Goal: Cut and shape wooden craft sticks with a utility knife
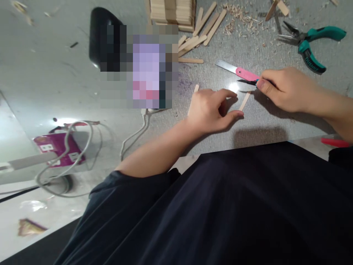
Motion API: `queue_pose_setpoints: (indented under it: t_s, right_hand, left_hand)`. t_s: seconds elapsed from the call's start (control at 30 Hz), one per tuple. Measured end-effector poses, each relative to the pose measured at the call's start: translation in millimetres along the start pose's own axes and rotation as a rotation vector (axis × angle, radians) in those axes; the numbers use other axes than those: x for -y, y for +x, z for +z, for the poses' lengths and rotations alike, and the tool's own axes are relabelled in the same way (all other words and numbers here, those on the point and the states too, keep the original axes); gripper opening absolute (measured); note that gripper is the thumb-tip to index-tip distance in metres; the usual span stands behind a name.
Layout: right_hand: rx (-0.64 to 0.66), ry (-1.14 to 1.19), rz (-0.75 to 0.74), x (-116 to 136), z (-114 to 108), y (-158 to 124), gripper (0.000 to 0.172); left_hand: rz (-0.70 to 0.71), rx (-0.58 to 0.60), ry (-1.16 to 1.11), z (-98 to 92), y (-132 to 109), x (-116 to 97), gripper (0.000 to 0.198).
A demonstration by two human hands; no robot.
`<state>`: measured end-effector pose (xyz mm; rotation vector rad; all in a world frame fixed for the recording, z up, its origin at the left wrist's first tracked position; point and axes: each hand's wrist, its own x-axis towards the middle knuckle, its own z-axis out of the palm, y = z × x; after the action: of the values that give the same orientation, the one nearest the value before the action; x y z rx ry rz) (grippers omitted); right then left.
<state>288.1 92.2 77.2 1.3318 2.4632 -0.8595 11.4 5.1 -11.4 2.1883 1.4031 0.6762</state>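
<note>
My left hand rests low over the table, its thumb and forefinger apart. The thumb tip touches the lower end of a short wooden craft stick. Another craft stick lies partly hidden under this hand. In my closed right hand is a dark pointed tool with a bit of blue by the fingers; its exact kind is unclear. Its tip points left, just above the short stick's upper end. A pink-handled blade lies beside it, its handle end reaching my right fingers.
Green-handled pliers lie beyond my right hand. Loose craft sticks, a stacked bundle and wood shavings are at the back. A black object, a cable and a purple power strip occupy the left.
</note>
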Motion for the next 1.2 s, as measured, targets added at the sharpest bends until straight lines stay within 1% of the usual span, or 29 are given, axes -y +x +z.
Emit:
queue_pose_setpoints:
  t_s: [0.03,0.1,0.17,0.2,0.27,0.3,0.4,0.47,0.57,0.67,0.73,0.83,0.9,0.93,0.97,1.0,1.1,1.13,1.2]
  right_hand:
    - [-0.007,0.007,-0.002,-1,-1,1,0.058]
    - [-0.021,0.037,-0.002,-3,-3,2,0.057]
    - [-0.027,0.066,0.007,-5,-5,2,0.056]
    - [-0.024,0.073,0.013,-5,-6,2,0.055]
    - [-0.017,0.069,0.022,-6,-6,2,0.055]
    - [-0.017,0.063,0.020,-6,-6,2,0.055]
    - [-0.010,0.042,0.012,-5,-5,2,0.056]
    - [0.003,0.031,0.015,-4,-5,3,0.055]
    - [0.010,0.028,0.020,-3,-5,3,0.055]
    - [0.016,0.033,0.017,-2,-6,3,0.055]
    - [0.018,0.036,0.020,-2,-7,3,0.055]
    - [0.008,0.062,0.008,-5,-9,2,0.051]
    - [0.001,0.126,-0.001,-9,-9,2,0.044]
    - [0.000,0.187,-0.010,-12,-8,2,0.042]
    - [-0.002,0.266,-0.021,-15,-5,1,0.041]
    - [0.004,0.356,-0.037,-18,-2,1,0.043]
    - [-0.009,0.597,-0.084,-23,8,0,0.045]
    - [-0.027,0.637,-0.091,-23,10,-1,0.043]
    - [-0.061,0.688,-0.092,-22,9,-2,0.039]
  left_hand:
    - [0.035,-0.013,-0.005,-1.4,4,6,0.057]
    - [0.162,-0.009,0.001,-2.7,12,17,0.066]
    - [0.172,0.027,0.035,-1.8,16,19,0.070]
    - [0.184,0.034,0.058,-0.7,15,16,0.072]
    - [0.165,0.028,0.145,1.7,9,5,0.070]
    - [0.156,0.035,0.178,2.8,5,-2,0.064]
    - [0.101,0.048,0.234,4.4,-7,-20,0.035]
    - [0.089,0.041,0.287,4.3,-11,-24,0.031]
    - [0.091,0.032,0.367,4.1,-10,-22,0.037]
    - [0.083,0.029,0.378,4.0,-8,-18,0.040]
    - [0.061,0.020,0.343,2.6,-7,-15,0.034]
    - [-0.012,-0.003,0.249,-3.4,-5,-10,0.022]
    - [-0.067,-0.008,0.172,-8.7,0,-5,0.020]
    - [-0.071,-0.001,0.137,-11.0,3,-3,0.019]
    - [-0.055,0.014,0.109,-12.7,7,0,0.021]
    - [-0.051,0.022,0.100,-13.6,10,3,0.029]
    - [-0.077,0.038,0.078,-11.7,18,9,0.061]
    - [-0.079,0.048,0.070,-10.1,20,10,0.069]
    - [-0.074,0.067,0.050,-7.0,21,11,0.074]
